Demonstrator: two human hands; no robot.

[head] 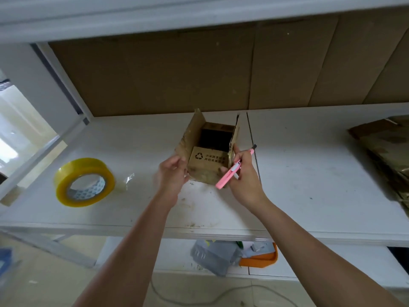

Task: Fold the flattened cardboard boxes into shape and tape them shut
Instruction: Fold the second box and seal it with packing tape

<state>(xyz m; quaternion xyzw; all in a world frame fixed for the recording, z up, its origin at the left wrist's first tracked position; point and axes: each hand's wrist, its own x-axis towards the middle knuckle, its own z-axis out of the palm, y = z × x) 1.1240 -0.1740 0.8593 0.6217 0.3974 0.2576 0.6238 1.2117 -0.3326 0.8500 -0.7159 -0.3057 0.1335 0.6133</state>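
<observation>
While box (210, 151) stands open-topped at shelf (309, 173) middle, left flap pinched by left hand (171, 173), right flap pressed by right hand (242, 173), pink cutter (228, 176) clamped in it. Step judged: flap folding. Next: flaps closed, tape roll (84, 182), well left, fetched.

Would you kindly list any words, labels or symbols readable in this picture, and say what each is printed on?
Recycling triangle symbol: printed on the near flap of the cardboard box.
Two lines of Chinese characters beside that symbol, on the same flap: too blurred to read.
Tape roll: a blue-and-white pattern on the inner core, no legible words.
Pink utility knife: no text visible.
</observation>
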